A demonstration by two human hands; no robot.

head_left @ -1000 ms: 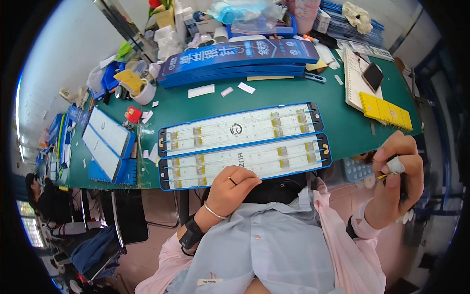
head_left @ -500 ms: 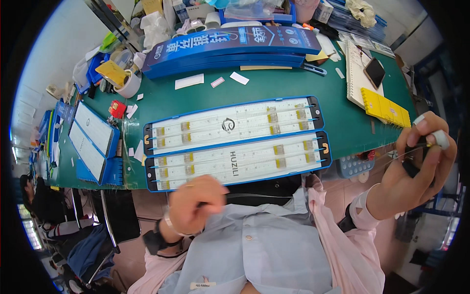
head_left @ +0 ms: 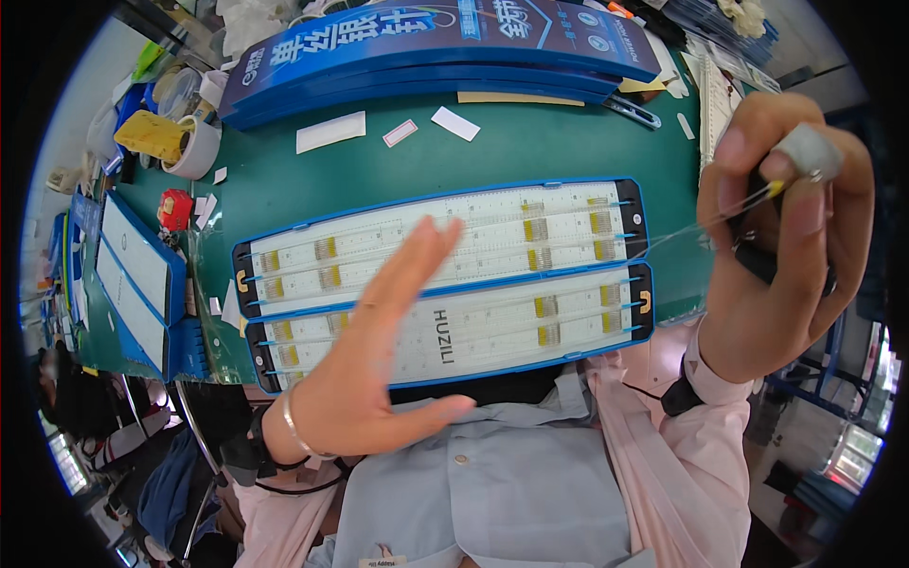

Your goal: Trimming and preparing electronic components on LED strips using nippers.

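A long blue hinged case (head_left: 441, 320) lies open on the green table, its two white panels crossed by fine clear lines with yellow-marked clips and blue end pieces. My left hand (head_left: 369, 350) hovers over the lower left part of the case, fingers stretched out and thumb apart, holding nothing. Raised to the right of the case, my right hand (head_left: 805, 237) pinches a thin clear line (head_left: 677, 230) beside a small yellow-tipped piece (head_left: 775, 188). White tape wraps one of its fingertips. A dark object inside that palm is mostly hidden by the fingers.
Blue printed boxes (head_left: 426, 80) are stacked along the back. Paper slips (head_left: 330, 133) and a utility knife (head_left: 632, 111) lie before them. At left stand a white cup (head_left: 201, 151), a red tape measure (head_left: 174, 209) and a second open case (head_left: 142, 275). A notebook edge (head_left: 710, 118) shows at right.
My left hand has gone from curled fingers at the case's near edge to spread fingers over the panels. My right hand appears higher and larger. The view has shifted closer to the table.
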